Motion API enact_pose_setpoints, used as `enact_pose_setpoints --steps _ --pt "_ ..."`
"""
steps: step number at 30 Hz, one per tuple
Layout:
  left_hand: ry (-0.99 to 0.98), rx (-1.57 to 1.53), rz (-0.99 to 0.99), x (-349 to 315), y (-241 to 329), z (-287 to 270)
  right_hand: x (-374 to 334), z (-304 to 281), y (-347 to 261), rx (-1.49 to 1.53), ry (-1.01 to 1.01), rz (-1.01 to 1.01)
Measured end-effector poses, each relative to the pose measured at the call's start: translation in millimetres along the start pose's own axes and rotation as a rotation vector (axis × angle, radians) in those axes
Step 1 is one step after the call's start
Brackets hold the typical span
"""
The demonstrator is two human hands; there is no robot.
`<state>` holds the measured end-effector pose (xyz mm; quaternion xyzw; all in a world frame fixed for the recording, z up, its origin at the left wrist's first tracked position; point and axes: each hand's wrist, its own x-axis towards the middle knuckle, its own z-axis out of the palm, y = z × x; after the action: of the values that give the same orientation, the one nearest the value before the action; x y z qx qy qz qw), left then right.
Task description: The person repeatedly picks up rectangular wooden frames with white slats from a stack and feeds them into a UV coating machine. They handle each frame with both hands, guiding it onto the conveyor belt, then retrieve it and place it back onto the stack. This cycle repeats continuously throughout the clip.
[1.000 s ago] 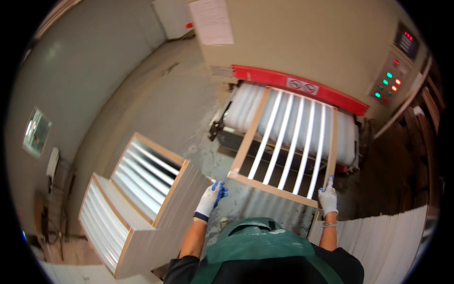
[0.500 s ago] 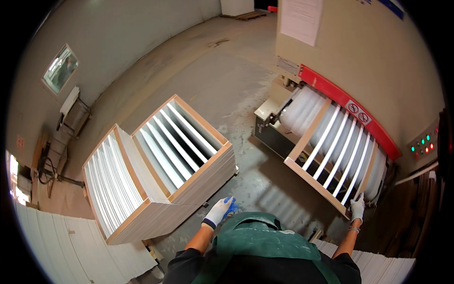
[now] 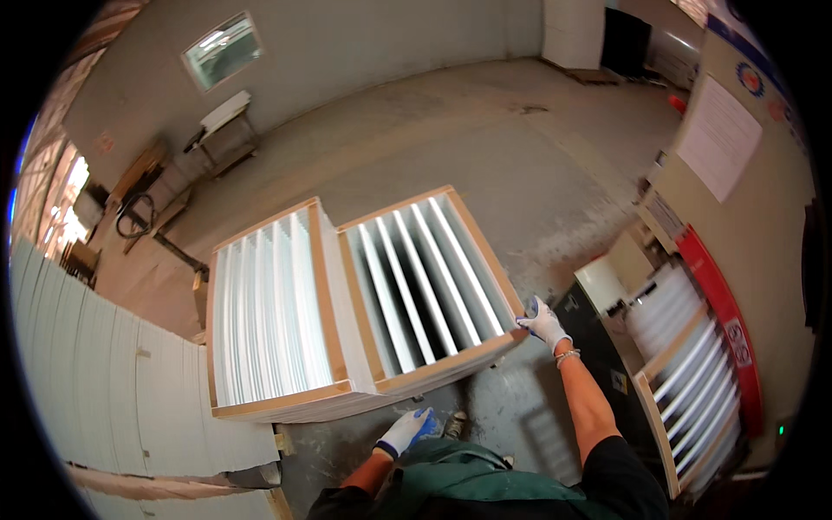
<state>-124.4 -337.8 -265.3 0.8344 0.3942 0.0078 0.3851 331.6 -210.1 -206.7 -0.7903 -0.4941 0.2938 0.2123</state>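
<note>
Head view, read from my remote station; clock directions taken from the middle of the picture. The right hand (image 3: 544, 325), in a white and blue glove, sits at 4 o'clock. It touches the near right corner of the right-hand stack of slatted frames (image 3: 425, 282), thumb and fingers close about the corner; I cannot tell how firmly they are closed. That stack lies at the centre, wood-coloured rails around white slats. The left hand (image 3: 407, 431), gloved likewise, is at 6 o'clock, apart from the stack's near side and just beside the green apron (image 3: 485, 477). Its fingers are loosely bent; I cannot tell whether anything is inside them.

A second stack of slatted frames (image 3: 277, 303) stands between 8 and 9 o'clock, directly beside the first. I log a single slatted frame (image 3: 656, 429) at 4 o'clock, resting partly on the conveyor belt (image 3: 654, 321), under a red bar (image 3: 721, 325) on the beige machine (image 3: 763, 208). White panels (image 3: 78, 364) fill 8 o'clock. Wall window (image 3: 222, 50): between 10 and 11 o'clock.
</note>
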Motion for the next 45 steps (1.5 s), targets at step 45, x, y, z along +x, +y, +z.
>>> enact_pose_setpoints --steps 45 --pt "0.140 -0.077 -0.044 3.2 134.8 -49.7 -491.4 -59.3 100.7 0.292 0.790 0.564"
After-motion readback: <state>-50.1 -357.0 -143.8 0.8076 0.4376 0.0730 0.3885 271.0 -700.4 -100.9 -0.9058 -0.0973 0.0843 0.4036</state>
